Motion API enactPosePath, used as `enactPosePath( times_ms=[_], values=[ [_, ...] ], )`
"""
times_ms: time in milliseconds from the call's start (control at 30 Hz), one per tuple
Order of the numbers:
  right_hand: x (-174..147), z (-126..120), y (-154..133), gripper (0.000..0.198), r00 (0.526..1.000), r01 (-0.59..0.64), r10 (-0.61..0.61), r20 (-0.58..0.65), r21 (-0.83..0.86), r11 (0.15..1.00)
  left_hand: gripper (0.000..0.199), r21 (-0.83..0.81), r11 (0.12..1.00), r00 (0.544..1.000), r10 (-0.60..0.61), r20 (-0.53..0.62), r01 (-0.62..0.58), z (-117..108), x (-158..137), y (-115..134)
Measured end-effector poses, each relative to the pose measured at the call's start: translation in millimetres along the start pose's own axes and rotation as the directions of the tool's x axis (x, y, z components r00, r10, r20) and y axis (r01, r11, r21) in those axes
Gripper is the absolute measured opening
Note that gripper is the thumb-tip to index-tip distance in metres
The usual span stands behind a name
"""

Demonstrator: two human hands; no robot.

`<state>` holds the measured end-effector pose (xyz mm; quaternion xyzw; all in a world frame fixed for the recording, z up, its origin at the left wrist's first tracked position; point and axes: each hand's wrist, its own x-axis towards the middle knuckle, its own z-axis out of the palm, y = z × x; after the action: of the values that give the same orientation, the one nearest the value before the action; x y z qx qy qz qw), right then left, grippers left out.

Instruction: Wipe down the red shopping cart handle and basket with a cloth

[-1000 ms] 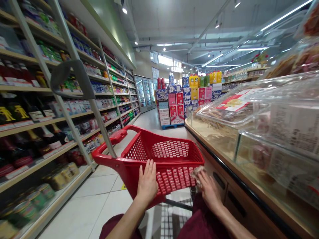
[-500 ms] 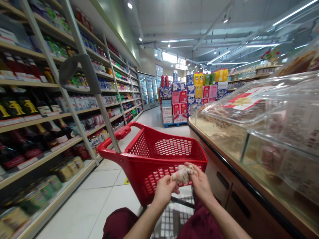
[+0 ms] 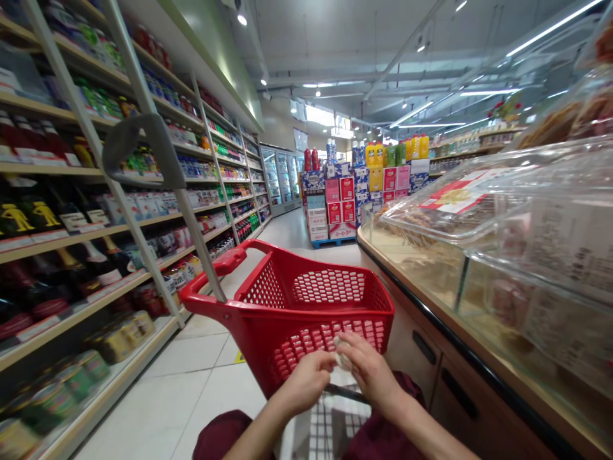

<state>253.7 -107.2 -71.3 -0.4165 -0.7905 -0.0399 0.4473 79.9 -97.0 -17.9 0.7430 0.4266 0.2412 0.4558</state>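
Observation:
Between my two hands, low in front of me, is a crumpled whitish wad (image 3: 343,355); whether it is cloth or a thin bag I cannot tell. My left hand (image 3: 310,378) pinches its left side with closed fingers. On the other side my right hand (image 3: 368,367) curls over the wad and covers most of it. Just beyond both hands stands a red shopping cart (image 3: 306,313) with perforated plastic sides, turned sideways, and its handle end is to the left. No goods show in the visible part of its basket.
Drink shelves (image 3: 71,249) line the left side. To the right runs a glass-fronted counter (image 3: 431,281) stacked with clear plastic boxes (image 3: 450,198). Stacked cartons (image 3: 335,204) stand on a blue pallet ahead, and glass-door fridges (image 3: 282,176) are farther back.
My right hand has closed over the wad, which is now more bunched up and mostly hidden. Both hands are slightly lower and farther left in view. The cart looks unmoved.

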Motion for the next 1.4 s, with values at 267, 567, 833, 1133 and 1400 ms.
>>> enactPosePath(
  times_ms=[267, 567, 833, 1133, 1400],
  values=[
    [0.1, 4.5, 63.3, 0.029, 0.983, 0.106, -0.160, -0.091, -0.433, 0.895, 0.046, 0.875, 0.427, 0.802, 0.426, -0.419, 0.230, -83.5, 5.2, -7.5],
    [28.4, 40.9, 19.4, 0.029, 0.962, 0.221, -0.258, -0.087, -0.306, 0.926, 0.055, 0.903, 0.303, 0.841, 0.359, -0.405, 0.305, -83.5, 1.3, -27.4],
    [12.4, 71.5, 5.9, 0.020, 0.937, 0.345, -0.348, 0.028, -0.227, 0.911, 0.059, 0.896, 0.352, 0.861, 0.328, -0.389, 0.271, -83.4, -2.8, -29.7],
    [27.0, 92.3, -2.8, 0.021, 0.911, 0.411, -0.389, 0.136, -0.214, 0.886, 0.056, 0.896, 0.305, 0.825, 0.373, -0.423, 0.322, -104.5, -21.6, -25.2],
    [58.5, 106.4, -33.5, 0.026, 0.920, 0.391, -0.377, 0.106, -0.196, 0.899, 0.056, 0.890, 0.320, 0.773, 0.453, -0.445, 0.325, -120.5, -36.4, -26.6]
  ],
)
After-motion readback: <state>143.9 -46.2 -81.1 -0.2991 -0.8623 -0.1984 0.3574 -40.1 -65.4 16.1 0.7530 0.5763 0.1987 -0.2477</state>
